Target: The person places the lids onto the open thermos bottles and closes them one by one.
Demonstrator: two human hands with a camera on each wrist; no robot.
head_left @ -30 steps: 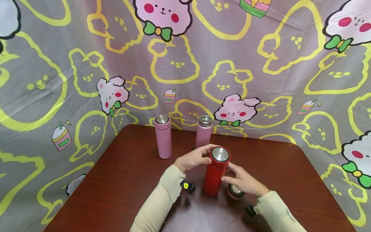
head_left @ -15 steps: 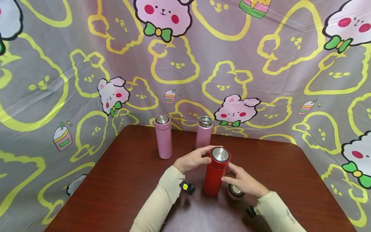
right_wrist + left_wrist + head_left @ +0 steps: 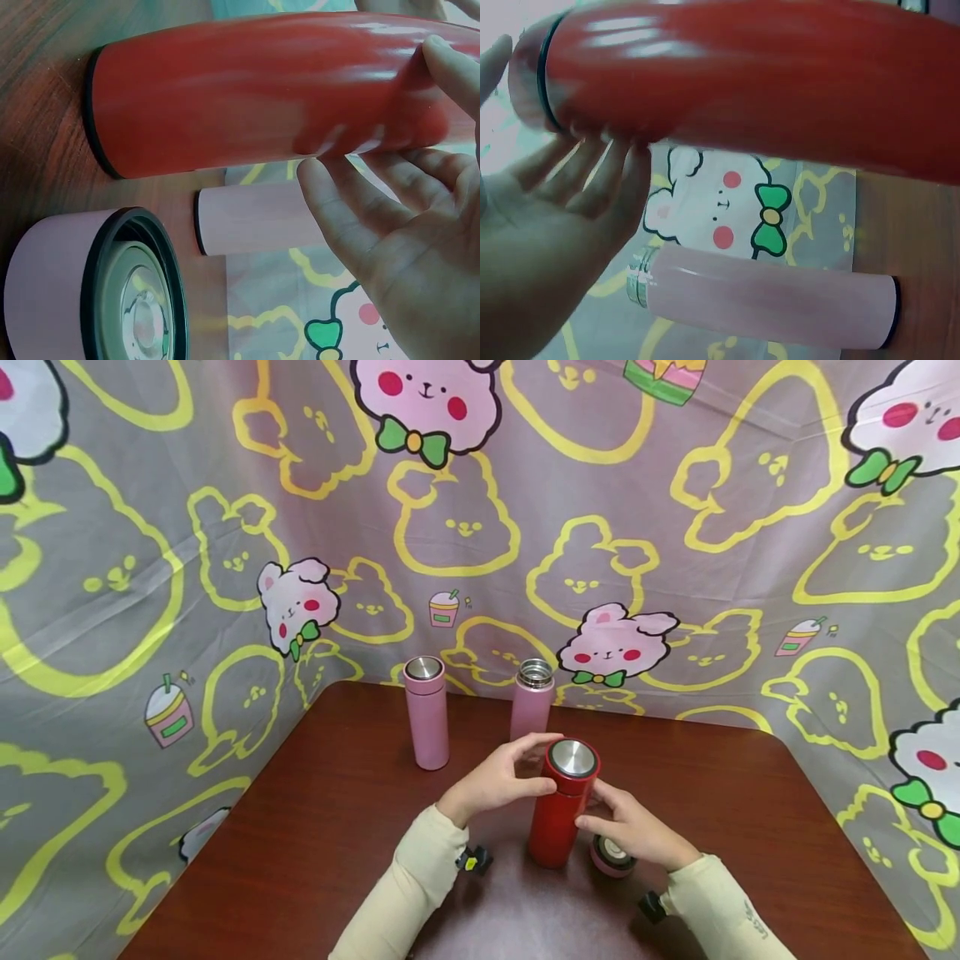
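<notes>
A red thermos (image 3: 553, 831) with a steel-topped lid (image 3: 573, 759) stands upright near the middle of the table. My left hand (image 3: 495, 783) curves around its lid from the left, thumb in front and fingers behind. In the left wrist view, those fingers (image 3: 592, 169) lie against the lid's edge and upper body. From the right, my right hand (image 3: 637, 828) holds the body, thumb at the front and fingers behind, as the right wrist view shows too. Beside the thermos base, partly under my right hand, sits a pink lid (image 3: 611, 858), its inner side up.
A pink thermos with its lid on (image 3: 429, 718) stands at the back left. Behind my left hand is a pink thermos without a lid (image 3: 531, 706), its steel neck exposed. A patterned cloth (image 3: 480, 543) hangs along the brown table's (image 3: 315, 827) far and side edges.
My left hand has shifted a little, its wrist swinging left and its thumb sliding lower on the lid. My right hand and the red thermos stay in place. The head view drifts slightly.
</notes>
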